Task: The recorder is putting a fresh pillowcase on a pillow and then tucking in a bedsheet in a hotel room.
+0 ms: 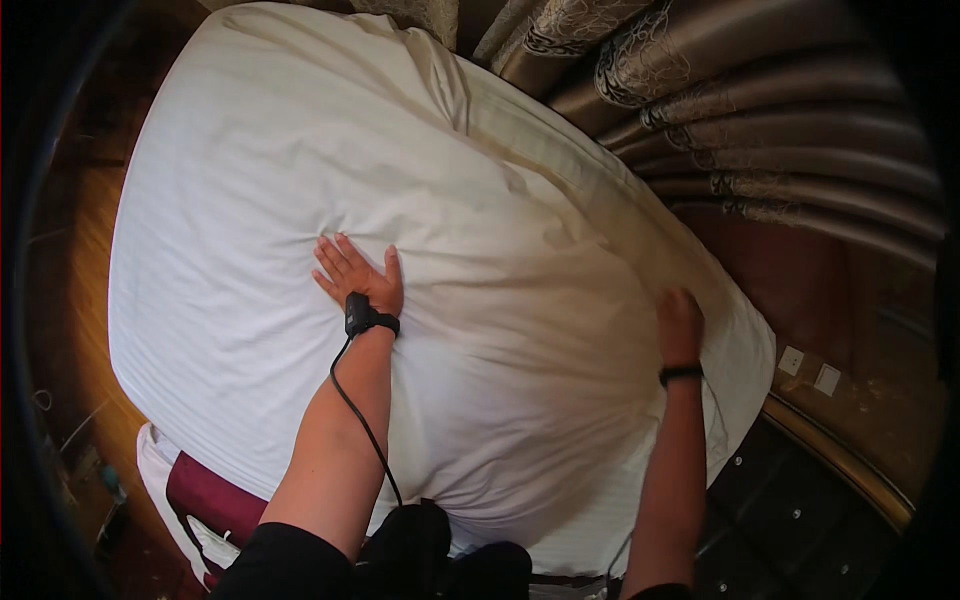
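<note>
A white bed sheet [247, 172] covers a large mattress in front of me, with creases running across it. My left hand [364, 281] lies flat on the sheet near the middle, fingers spread, a black cabled device strapped at its wrist. To the right, my right hand [681, 315] is closed at the sheet's rumpled side, wearing a black wristband. Blur and shade hide whether cloth is between its fingers. Loose folds of the sheet bunch along the upper right of the bed.
Brown patterned curtains [795, 142] hang along the upper right. A dark tufted headboard [780, 495] with a gold trim stands at the lower right, beside wall sockets [791, 361]. Maroon and white fabric [214, 499] lies at the lower left, by a wooden floor [105, 277].
</note>
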The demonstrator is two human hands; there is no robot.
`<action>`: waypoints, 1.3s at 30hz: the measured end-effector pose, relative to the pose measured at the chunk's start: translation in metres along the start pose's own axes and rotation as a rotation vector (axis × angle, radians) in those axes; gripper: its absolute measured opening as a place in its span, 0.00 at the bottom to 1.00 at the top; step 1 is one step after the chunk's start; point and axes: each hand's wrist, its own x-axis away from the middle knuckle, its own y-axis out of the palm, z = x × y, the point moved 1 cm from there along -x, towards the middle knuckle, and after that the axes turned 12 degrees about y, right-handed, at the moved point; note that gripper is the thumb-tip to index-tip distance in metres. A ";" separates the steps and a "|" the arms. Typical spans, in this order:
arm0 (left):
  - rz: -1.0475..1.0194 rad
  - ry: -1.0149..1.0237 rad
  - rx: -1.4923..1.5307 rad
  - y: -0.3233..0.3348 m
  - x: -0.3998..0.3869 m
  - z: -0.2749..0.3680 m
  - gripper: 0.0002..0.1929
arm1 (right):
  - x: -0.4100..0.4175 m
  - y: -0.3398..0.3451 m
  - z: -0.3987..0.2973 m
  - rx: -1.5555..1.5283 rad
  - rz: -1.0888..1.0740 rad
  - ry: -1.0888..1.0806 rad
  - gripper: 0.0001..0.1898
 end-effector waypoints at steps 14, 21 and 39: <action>0.001 0.036 0.072 0.016 0.000 0.010 0.46 | 0.025 0.076 -0.187 0.276 -0.667 -0.504 0.09; -0.054 0.031 0.068 0.019 0.000 0.020 0.46 | 0.003 0.076 -0.170 -0.355 -0.193 -0.299 0.08; 0.053 0.056 0.077 0.025 0.001 0.015 0.46 | -0.002 0.106 -0.166 -0.621 -1.256 -0.019 0.17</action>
